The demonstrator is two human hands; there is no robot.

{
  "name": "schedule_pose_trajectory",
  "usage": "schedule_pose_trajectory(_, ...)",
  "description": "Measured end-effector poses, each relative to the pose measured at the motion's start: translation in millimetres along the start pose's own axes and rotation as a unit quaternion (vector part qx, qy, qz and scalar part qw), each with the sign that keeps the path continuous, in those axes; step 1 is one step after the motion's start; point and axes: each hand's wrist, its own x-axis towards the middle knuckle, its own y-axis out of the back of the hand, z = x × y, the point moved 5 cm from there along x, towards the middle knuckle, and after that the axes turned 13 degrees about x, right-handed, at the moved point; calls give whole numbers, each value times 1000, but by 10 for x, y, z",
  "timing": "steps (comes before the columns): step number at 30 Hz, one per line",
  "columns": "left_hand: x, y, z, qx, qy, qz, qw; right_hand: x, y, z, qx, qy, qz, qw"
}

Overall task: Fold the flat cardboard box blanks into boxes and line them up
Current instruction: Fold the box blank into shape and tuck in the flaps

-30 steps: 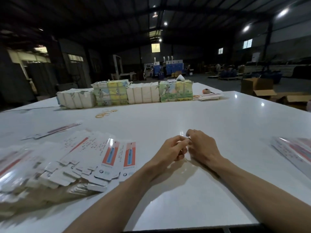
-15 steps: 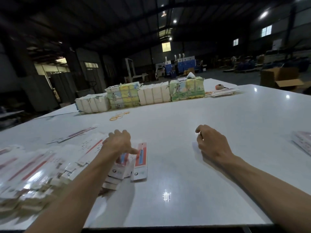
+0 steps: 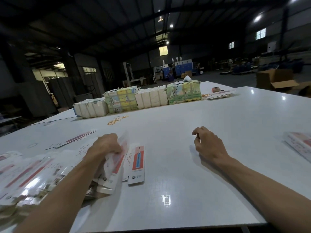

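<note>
A spread pile of flat white-and-red box blanks (image 3: 38, 172) covers the left part of the white table (image 3: 210, 125). My left hand (image 3: 106, 145) grips one blurred blank (image 3: 118, 157) at the pile's right edge and lifts its far end. Another blank (image 3: 137, 163) with a red panel lies flat just right of it. My right hand (image 3: 207, 143) hovers over bare table at centre right, fingers loosely curled, holding nothing that I can see.
Wrapped bundles of packs (image 3: 151, 98) line the table's far side, with rubber bands (image 3: 117, 120) in front of them. A single blank (image 3: 75, 140) lies at mid left. More flat blanks (image 3: 299, 145) sit at the right edge. An open carton (image 3: 276, 79) stands beyond.
My hands, first joined at the table's middle, parted. The left one reached to the pile and now grips and lifts a blank. The right one stayed at centre right, its fingers loosening.
</note>
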Motion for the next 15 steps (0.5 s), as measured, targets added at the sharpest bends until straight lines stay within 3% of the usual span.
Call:
schedule_pose_trajectory(3,58,107,115,-138,-41,-27,989,8,-4,-4,15,-1,-3,1000)
schedule_pose_trajectory(5,22,155,267,-327,-71,-61,940,8,-8,-15,29,8,2,1000)
schedule_pose_trajectory(6,-22,170,400,-439,-105,-98,887,6,-12,-22,36,16,4,999)
schedule_pose_trajectory(8,-177,202,750,-620,-208,-192,732,15,-7,-32,53,34,15,998)
schedule_pose_trajectory(10,-330,195,1098,-696,-290,-250,607,32,29,-41,78,52,43,995)
schedule_pose_trajectory(12,-426,115,1433,-717,-328,-282,547,36,84,-66,104,72,79,989)
schedule_pose_trajectory(15,-472,-98,1867,-740,-304,-316,510,27,201,-52,131,72,146,978)
